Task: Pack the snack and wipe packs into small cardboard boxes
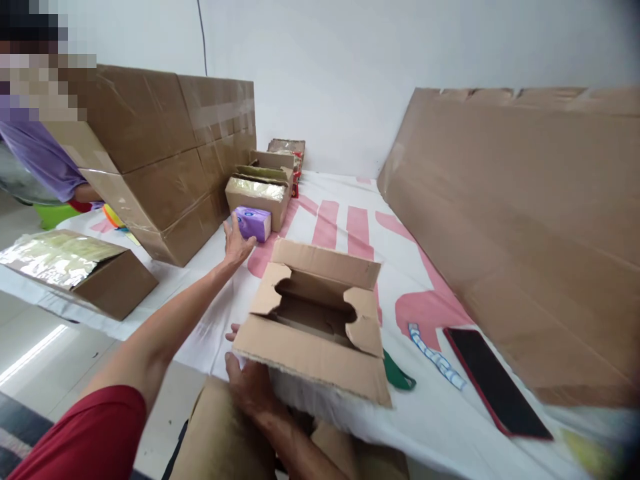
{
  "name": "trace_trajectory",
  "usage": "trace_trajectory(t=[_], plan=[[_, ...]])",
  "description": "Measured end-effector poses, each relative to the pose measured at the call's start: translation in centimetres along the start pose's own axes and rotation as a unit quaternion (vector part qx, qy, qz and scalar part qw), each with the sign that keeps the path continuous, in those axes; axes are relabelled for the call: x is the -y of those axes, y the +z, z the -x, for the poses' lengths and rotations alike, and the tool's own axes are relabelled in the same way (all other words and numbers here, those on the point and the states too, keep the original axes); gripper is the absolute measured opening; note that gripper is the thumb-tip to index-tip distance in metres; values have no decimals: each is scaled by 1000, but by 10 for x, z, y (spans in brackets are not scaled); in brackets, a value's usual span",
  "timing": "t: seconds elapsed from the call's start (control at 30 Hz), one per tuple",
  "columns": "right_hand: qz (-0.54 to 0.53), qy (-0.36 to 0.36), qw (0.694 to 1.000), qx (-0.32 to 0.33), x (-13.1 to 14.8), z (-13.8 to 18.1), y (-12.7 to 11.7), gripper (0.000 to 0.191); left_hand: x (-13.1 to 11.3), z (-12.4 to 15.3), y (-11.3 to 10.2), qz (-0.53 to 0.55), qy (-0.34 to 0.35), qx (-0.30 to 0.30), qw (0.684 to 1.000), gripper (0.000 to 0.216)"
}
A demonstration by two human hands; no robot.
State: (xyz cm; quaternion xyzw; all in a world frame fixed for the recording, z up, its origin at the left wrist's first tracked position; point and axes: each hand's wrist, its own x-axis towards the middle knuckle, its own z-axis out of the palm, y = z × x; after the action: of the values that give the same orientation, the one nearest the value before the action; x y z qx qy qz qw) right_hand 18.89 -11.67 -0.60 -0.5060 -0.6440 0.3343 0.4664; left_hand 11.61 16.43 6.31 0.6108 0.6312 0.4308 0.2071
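My left hand [237, 243] reaches forward with fingers and thumb round the near left end of a purple tissue pack [254, 223]. The pack stands on the cloth, right in front of a carton with a shiny foil-like top [260, 193]. Close to me is a cardboard box [315, 353] with its flaps spread and a dark interior. My right hand [253, 383] grips this box at its near left corner; the flap hides part of the fingers.
Taped cartons [155, 160] are stacked at the left, with a foil-topped carton [100, 267] before them. A large cardboard sheet [520, 233] leans at the right. A phone [500, 383], a blue-white strip [435, 357] and a green piece [399, 373] lie nearby. Another person's purple sleeve [45, 160] shows at left.
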Motion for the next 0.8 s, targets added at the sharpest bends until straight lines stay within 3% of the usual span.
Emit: trace_trajectory(t=[0.13,0.2,0.27,0.33,0.4,0.47,0.53,0.6,0.63,0.8], plan=[[-86,-4,993,83,38,23,-40,35,19,59,-48,21,76,112,991,93],[-95,-19,984,148,49,48,-78,31,30,98,-76,21,102,179,978,86],[-54,-1,984,170,51,76,-124,24,36,137,-101,36,126,219,967,85],[-4,57,989,137,44,99,-173,20,34,172,-116,70,124,240,960,89],[41,91,995,15,31,108,-216,21,21,199,-121,123,89,257,954,95],[89,94,985,-116,18,101,-243,30,0,214,-117,189,38,278,941,103],[116,89,978,-149,10,80,-251,60,-23,219,-108,256,-4,295,921,107],[98,78,985,-123,7,53,-243,86,-41,218,-98,301,-39,292,907,107],[79,71,988,-112,7,39,-235,91,-47,216,-94,316,-58,280,905,105],[50,48,991,-117,19,-25,-193,71,-46,190,-95,378,-135,144,904,76]])
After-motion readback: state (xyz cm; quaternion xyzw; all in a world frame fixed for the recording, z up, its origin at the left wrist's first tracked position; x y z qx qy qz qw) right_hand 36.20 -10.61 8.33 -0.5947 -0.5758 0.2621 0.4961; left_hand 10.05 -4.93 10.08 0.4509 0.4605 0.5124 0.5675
